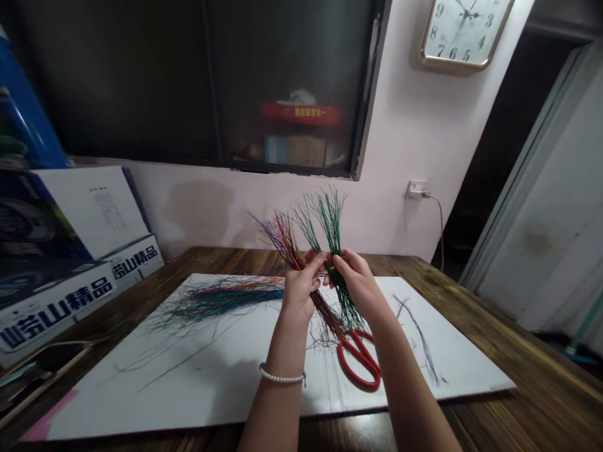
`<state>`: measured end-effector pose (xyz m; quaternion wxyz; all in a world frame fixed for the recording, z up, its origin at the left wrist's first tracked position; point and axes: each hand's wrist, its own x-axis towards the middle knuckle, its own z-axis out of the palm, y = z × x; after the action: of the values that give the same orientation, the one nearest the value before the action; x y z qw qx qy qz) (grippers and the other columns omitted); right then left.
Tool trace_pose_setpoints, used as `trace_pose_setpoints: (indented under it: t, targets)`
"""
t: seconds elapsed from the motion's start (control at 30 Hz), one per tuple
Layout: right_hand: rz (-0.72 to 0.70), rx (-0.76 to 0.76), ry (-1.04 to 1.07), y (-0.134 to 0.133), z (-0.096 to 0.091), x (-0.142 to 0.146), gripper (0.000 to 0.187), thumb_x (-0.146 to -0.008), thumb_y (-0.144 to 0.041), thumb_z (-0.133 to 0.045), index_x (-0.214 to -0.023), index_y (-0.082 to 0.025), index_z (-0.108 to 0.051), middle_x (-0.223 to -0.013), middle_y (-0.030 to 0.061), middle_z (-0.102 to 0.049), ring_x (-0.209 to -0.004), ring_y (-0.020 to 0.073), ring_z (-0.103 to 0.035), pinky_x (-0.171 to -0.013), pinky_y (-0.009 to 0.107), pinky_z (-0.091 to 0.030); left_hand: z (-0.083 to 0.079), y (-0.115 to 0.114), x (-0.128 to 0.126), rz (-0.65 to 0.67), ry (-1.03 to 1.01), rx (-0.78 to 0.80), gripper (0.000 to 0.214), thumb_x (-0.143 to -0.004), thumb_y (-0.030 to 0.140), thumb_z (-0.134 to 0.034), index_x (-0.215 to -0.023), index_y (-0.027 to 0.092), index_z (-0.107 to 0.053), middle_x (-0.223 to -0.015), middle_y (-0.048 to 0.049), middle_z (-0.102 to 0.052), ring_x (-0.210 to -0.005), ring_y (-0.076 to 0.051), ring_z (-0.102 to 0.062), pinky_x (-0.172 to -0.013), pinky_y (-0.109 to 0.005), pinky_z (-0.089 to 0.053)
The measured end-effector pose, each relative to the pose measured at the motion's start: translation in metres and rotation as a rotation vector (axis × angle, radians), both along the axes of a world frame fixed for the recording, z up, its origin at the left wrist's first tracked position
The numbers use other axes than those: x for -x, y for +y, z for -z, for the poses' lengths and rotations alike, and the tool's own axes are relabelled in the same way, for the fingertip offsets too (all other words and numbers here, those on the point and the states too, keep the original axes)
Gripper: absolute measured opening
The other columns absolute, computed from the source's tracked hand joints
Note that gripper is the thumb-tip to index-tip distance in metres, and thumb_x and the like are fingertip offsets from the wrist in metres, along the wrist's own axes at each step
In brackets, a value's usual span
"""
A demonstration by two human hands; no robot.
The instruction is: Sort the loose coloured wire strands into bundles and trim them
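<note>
My left hand (301,285) is closed around a bundle of thin strands (286,238), purple, red and brown, fanning out at the top and trailing down toward the scissors. In my right hand (353,273) is a bundle of green strands (335,229), pinched near its middle, with ends spread above and below. The two hands nearly touch, and a smaller green tuft (307,229) rises between them; which hand grips it I cannot tell. Red-handled scissors (360,370) lie on the white board (188,389) below my hands, their blades partly hidden.
On the board's left lies a large pile of green, blue and red strands (221,298); a few purple strands (421,333) rest at its right. Cardboard boxes (89,289) stand on the wooden table's (471,326) left side. A wall socket (416,189) holds a plugged cable.
</note>
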<state>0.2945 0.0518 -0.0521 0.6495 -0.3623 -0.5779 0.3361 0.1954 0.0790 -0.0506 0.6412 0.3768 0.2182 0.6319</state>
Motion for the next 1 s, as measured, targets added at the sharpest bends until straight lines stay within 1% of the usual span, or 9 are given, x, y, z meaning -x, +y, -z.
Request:
trace_pose_setpoints:
  t: [0.1, 0.23, 0.43, 0.57, 0.7, 0.87, 1.0]
  targets:
    - [-0.016, 0.006, 0.007, -0.0010, -0.0014, 0.0029, 0.015, -0.080, -0.033, -0.055, -0.081, -0.020, -0.049, -0.063, -0.0038, -0.052, -0.051, 0.0113, -0.051, -0.049, 0.025, -0.043, -0.0004, -0.0009, -0.0001, 0.004, 0.024, -0.001, 0.032, -0.051, 0.024, -0.082, -0.076, 0.008, -0.068, -0.048, 0.0030, -0.054, -0.034, -0.001, -0.037, -0.032, -0.014, -0.018]
    - [-0.015, 0.005, 0.015, -0.0013, -0.0012, 0.0049, 0.016, -0.079, -0.032, -0.057, -0.083, -0.021, -0.046, -0.058, -0.0057, -0.052, -0.046, 0.0108, -0.052, -0.046, 0.024, -0.042, 0.0002, -0.0021, -0.0013, -0.015, 0.033, -0.010, 0.027, -0.052, 0.024, -0.082, -0.068, 0.008, -0.066, -0.044, 0.0050, -0.050, -0.032, -0.001, -0.036, -0.031, -0.014, -0.019]
    - [-0.029, 0.002, 0.004, 0.0012, 0.0019, 0.0016, 0.017, -0.078, -0.033, -0.058, -0.082, -0.022, -0.045, -0.059, -0.0054, -0.054, -0.046, 0.0111, -0.054, -0.046, 0.025, -0.042, -0.0017, -0.0038, -0.0015, 0.002, 0.038, -0.034, 0.028, -0.048, 0.022, -0.083, -0.065, 0.009, -0.067, -0.049, 0.0000, -0.058, -0.033, -0.005, -0.044, -0.030, -0.016, -0.021]
    - [-0.033, 0.004, -0.010, 0.0020, 0.0020, 0.0000, 0.020, -0.077, -0.036, -0.060, -0.078, -0.022, -0.046, -0.060, -0.0049, -0.054, -0.047, 0.0117, -0.054, -0.046, 0.025, -0.043, -0.0047, -0.0058, -0.0019, -0.020, 0.006, -0.025, 0.025, -0.048, 0.021, -0.082, -0.062, 0.010, -0.064, -0.051, -0.0001, -0.061, -0.034, -0.005, -0.046, -0.030, -0.016, -0.024]
    - [-0.012, 0.000, -0.013, 0.0030, 0.0014, -0.0001, 0.021, -0.078, -0.039, -0.058, -0.075, -0.021, -0.047, -0.060, -0.0037, -0.054, -0.048, 0.0125, -0.055, -0.046, 0.026, -0.045, -0.0057, -0.0073, -0.0031, -0.030, -0.019, -0.014, 0.025, -0.048, 0.021, -0.082, -0.062, 0.010, -0.064, -0.050, 0.0006, -0.060, -0.032, -0.003, -0.041, -0.030, -0.016, -0.025]
    - [0.047, -0.018, -0.015, 0.0049, 0.0016, -0.0016, 0.023, -0.078, -0.041, -0.059, -0.076, -0.019, -0.052, -0.066, -0.0012, -0.055, -0.053, 0.0128, -0.053, -0.047, 0.026, -0.045, -0.0040, -0.0065, -0.0030, -0.034, -0.025, -0.003, 0.029, -0.047, 0.023, -0.083, -0.065, 0.009, -0.065, -0.044, 0.0044, -0.053, -0.031, -0.001, -0.035, -0.032, -0.016, -0.026]
    - [0.085, -0.030, -0.011, 0.0045, 0.0010, -0.0019, 0.024, -0.078, -0.041, -0.060, -0.074, -0.019, -0.052, -0.065, -0.0011, -0.054, -0.054, 0.0128, -0.052, -0.048, 0.025, -0.044, -0.0024, -0.0042, -0.0036, -0.038, -0.018, -0.018, 0.030, -0.048, 0.023, -0.083, -0.068, 0.009, -0.066, -0.044, 0.0056, -0.051, -0.031, 0.001, -0.031, -0.032, -0.015, -0.021]
